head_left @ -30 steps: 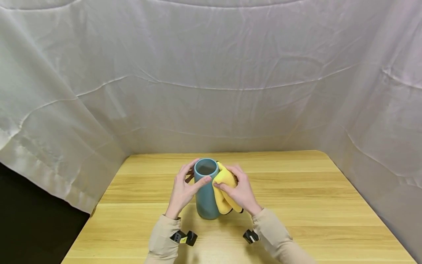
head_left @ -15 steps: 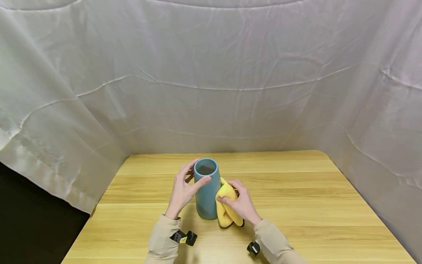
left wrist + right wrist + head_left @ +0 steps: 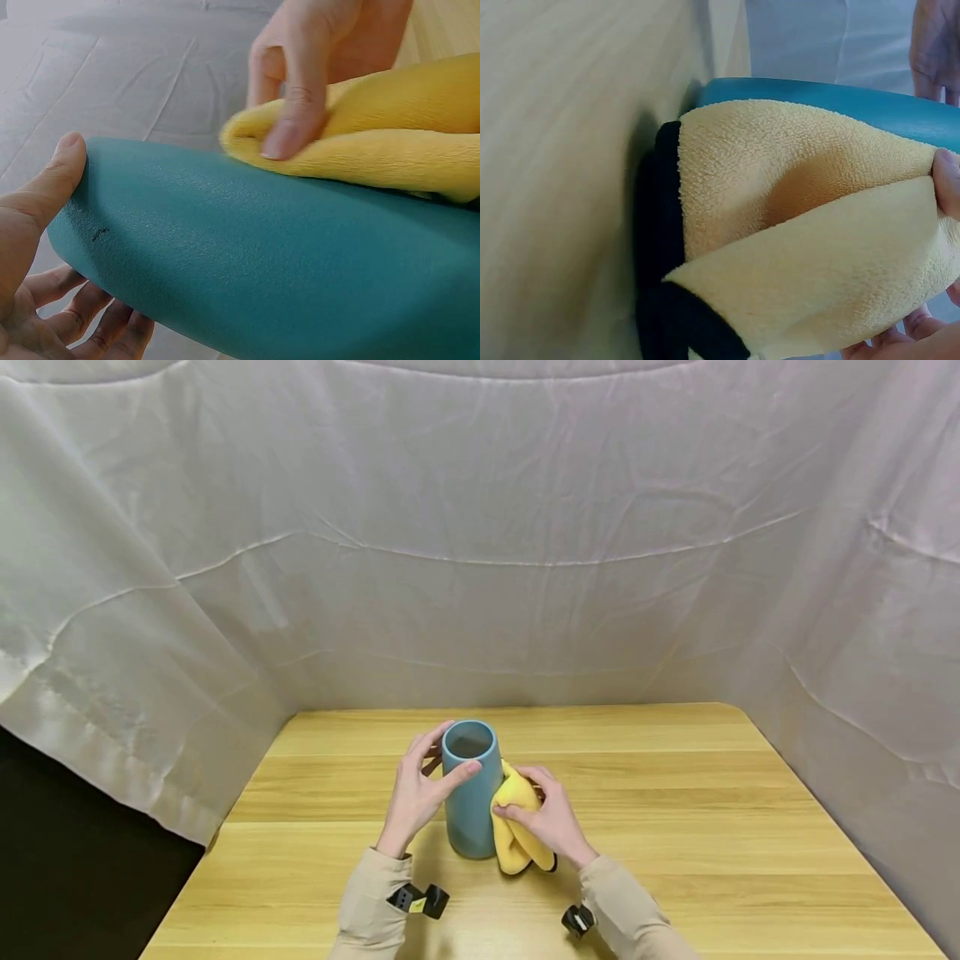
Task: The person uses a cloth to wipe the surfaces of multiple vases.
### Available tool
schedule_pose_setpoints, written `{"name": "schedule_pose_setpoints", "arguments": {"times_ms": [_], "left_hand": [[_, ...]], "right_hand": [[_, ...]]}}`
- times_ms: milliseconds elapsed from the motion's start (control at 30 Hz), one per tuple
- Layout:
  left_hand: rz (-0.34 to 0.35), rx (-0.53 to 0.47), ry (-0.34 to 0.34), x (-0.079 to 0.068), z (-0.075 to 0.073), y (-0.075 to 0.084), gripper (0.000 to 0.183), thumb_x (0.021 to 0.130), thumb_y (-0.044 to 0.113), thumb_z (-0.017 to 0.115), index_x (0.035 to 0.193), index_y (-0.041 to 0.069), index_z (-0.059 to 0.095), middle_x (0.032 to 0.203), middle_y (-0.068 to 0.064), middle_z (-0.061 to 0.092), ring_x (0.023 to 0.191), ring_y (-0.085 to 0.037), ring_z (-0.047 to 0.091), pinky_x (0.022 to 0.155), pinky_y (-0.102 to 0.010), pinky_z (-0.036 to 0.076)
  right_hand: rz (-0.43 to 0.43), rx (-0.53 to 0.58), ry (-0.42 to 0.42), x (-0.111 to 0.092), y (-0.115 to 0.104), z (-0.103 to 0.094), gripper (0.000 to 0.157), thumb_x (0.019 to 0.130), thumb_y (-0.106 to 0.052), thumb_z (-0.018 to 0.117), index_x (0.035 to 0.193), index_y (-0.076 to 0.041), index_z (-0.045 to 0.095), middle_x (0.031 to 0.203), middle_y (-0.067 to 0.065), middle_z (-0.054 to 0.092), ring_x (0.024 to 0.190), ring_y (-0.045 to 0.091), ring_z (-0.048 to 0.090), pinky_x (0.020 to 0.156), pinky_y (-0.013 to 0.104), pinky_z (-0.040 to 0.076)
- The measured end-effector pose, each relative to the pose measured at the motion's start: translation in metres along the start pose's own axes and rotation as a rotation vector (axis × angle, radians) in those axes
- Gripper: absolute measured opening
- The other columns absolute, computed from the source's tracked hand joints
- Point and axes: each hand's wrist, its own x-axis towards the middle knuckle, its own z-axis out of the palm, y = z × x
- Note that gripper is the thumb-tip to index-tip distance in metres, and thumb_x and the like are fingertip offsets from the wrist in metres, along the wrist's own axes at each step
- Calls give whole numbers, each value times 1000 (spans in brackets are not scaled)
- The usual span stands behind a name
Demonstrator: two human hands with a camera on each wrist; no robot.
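A tall teal vase [image 3: 471, 814] with a wide round mouth stands upright on the wooden table. My left hand [image 3: 416, 789] holds it near the top, thumb on the near side and fingers round the far left. In the left wrist view a small dark mark [image 3: 100, 234] shows on the vase wall close to the thumb. My right hand [image 3: 551, 818] pinches a folded yellow cloth [image 3: 513, 839] against the vase's right side. Black edging [image 3: 670, 202] borders the cloth, whose lower end hangs close to the tabletop in the right wrist view.
The light wooden table [image 3: 697, 810] reaches out on both sides of the vase. Grey-white curtains [image 3: 525, 610] enclose it at the back and sides. A dark area [image 3: 82, 852] lies beyond the table's left edge.
My right hand and the yellow cloth have slid down the vase's right side from near the rim, and have barely shifted in the last half second. The left hand and vase stay in place.
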Motion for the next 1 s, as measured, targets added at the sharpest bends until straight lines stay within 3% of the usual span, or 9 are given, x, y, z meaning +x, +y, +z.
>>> {"name": "schedule_pose_setpoints", "arguments": {"times_ms": [333, 500, 800, 1000], "left_hand": [[-3, -9, -6, 0, 0, 0, 63, 84, 19, 83, 141, 16, 58, 125, -11, 62, 111, -28, 62, 106, -51, 52], [3, -13, -12, 0, 0, 0, 63, 84, 18, 83, 142, 15, 58, 125, -12, 61, 111, -30, 62, 106, -52, 52], [1, -11, -7, 0, 1, 1, 65, 83, 19, 84, 142, 14, 58, 126, -11, 61, 111, -29, 62, 106, -51, 52], [-13, -10, 0, 0, 0, 2, 63, 82, 20, 84, 140, 19, 60, 127, -9, 62, 112, -27, 62, 106, -50, 52]], "right_hand": [[-154, 21, 16, 18, -42, -12, 54, 78, -13, 87, 127, -9, 67, 107, 14, 65, 88, 13, 58, 74, 24, 52], [-178, 39, 17, 23, -53, -15, 56, 77, -11, 87, 129, -11, 67, 107, 13, 62, 90, 15, 57, 76, 25, 52], [-169, 46, 17, 21, -45, -14, 55, 78, -11, 86, 129, -11, 67, 110, 14, 64, 91, 16, 57, 75, 24, 53], [-92, 17, 7, 11, -23, -8, 53, 78, -16, 87, 126, -11, 68, 111, 12, 65, 90, 14, 58, 74, 23, 52]]}}
